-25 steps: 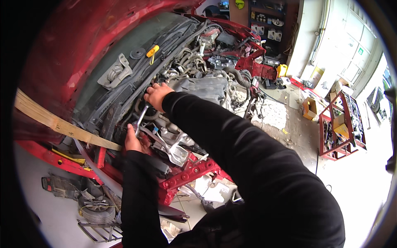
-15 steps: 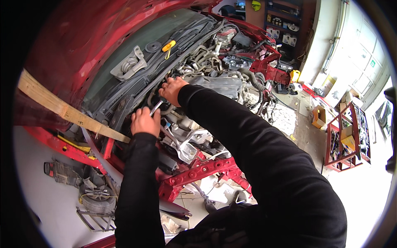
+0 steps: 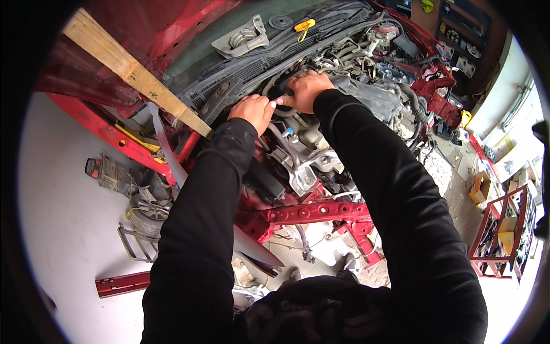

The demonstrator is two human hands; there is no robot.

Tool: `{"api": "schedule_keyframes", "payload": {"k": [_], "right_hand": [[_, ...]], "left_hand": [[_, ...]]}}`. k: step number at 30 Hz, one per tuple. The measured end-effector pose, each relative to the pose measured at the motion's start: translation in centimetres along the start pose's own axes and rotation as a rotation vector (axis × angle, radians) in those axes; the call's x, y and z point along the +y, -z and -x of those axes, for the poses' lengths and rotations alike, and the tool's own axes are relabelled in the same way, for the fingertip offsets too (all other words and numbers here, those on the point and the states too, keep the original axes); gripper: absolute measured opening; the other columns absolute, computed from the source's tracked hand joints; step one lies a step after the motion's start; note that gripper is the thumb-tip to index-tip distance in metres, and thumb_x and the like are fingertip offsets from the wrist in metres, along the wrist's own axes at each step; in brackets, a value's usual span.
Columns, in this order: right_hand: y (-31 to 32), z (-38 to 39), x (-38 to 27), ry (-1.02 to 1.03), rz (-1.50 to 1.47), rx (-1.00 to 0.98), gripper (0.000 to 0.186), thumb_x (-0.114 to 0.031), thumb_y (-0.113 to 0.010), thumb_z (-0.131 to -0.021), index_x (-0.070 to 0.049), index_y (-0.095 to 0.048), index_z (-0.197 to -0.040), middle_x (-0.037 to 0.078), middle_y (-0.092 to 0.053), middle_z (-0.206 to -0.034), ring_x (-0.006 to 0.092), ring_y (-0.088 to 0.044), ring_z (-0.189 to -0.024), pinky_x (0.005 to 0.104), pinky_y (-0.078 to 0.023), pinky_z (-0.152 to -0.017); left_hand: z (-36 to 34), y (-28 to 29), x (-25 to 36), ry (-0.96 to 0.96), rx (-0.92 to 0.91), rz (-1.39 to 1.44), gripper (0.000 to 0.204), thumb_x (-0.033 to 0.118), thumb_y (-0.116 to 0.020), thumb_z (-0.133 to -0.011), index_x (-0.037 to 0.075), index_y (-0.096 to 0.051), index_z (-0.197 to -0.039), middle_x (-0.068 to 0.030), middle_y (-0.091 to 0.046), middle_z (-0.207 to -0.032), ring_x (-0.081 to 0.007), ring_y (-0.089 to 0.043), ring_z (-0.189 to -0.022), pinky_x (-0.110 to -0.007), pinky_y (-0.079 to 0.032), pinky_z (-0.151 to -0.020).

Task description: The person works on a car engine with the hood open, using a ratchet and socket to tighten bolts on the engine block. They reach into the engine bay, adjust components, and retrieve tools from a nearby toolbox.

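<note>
Side by side over the rear left of an opened car's engine bay, my hands nearly touch. My left hand (image 3: 254,113) is closed, its fingers curled down out of sight; whatever lies under them is hidden. Just right of it, my right hand (image 3: 309,90) bends its fingers over a dark part, the thumb stretched toward my left hand. What it grips is covered too. Below the hands are hoses and a silver metal bracket (image 3: 301,179). A dark engine cover (image 3: 372,97) lies right of my right hand.
A wooden prop (image 3: 134,74) slants beneath the raised red hood (image 3: 189,23). On the windshield cowl rest a grey metal mount (image 3: 243,39) and a yellow-orange tool (image 3: 305,25). A red crossbar (image 3: 315,212) spans the front. A red rack (image 3: 504,235) stands at right.
My view has shifted, so the car sits further right and lower. My hands have drawn closer together. The shiny metal tool handle seen at my left hand is no longer clearly visible.
</note>
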State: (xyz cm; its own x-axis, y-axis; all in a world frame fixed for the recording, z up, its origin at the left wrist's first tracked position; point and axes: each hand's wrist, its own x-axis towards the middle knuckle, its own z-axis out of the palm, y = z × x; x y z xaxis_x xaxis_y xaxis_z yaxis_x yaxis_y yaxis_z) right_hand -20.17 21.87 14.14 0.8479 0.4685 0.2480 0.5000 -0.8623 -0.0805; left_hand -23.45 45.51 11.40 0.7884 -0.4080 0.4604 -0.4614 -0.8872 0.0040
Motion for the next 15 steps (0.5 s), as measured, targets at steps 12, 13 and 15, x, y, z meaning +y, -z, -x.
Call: {"api": "schedule_keyframes", "payload": {"k": [12, 13, 15], "right_hand": [[-1.7, 6.9, -5.1, -0.246, 0.051, 0.265, 0.067, -0.065, -0.048, -0.114, -0.005, -0.076, -0.124, 0.016, -0.082, -0.122, 0.0389, -0.074, -0.122, 0.0538, -0.059, -0.101], [-1.8, 7.6, -5.8, -0.278, 0.073, 0.301, 0.067, -0.065, -0.048, -0.114, -0.004, -0.076, -0.122, 0.016, -0.082, -0.121, 0.0393, -0.074, -0.12, 0.0533, -0.059, -0.1], [-1.9, 8.8, -7.2, -0.332, 0.074, 0.304, 0.069, -0.065, -0.049, -0.114, -0.002, -0.076, -0.121, 0.018, -0.082, -0.121, 0.0394, -0.074, -0.122, 0.0536, -0.059, -0.101]], "left_hand": [[1.4, 0.4, -2.6, -0.442, 0.097, 0.127, 0.026, 0.028, -0.062, -0.112, 0.005, -0.063, -0.1, -0.0193, -0.068, -0.097, -0.0482, -0.066, -0.096, -0.06, -0.053, -0.085], [1.5, 0.5, -2.7, -0.451, 0.097, 0.143, 0.025, 0.028, -0.063, -0.112, 0.005, -0.062, -0.101, -0.0193, -0.068, -0.097, -0.0483, -0.066, -0.096, -0.06, -0.053, -0.086], [1.8, 0.6, -3.0, -0.453, 0.076, 0.18, 0.024, 0.027, -0.065, -0.111, 0.005, -0.06, -0.103, -0.0192, -0.068, -0.097, -0.0486, -0.065, -0.097, -0.06, -0.052, -0.086]]}}
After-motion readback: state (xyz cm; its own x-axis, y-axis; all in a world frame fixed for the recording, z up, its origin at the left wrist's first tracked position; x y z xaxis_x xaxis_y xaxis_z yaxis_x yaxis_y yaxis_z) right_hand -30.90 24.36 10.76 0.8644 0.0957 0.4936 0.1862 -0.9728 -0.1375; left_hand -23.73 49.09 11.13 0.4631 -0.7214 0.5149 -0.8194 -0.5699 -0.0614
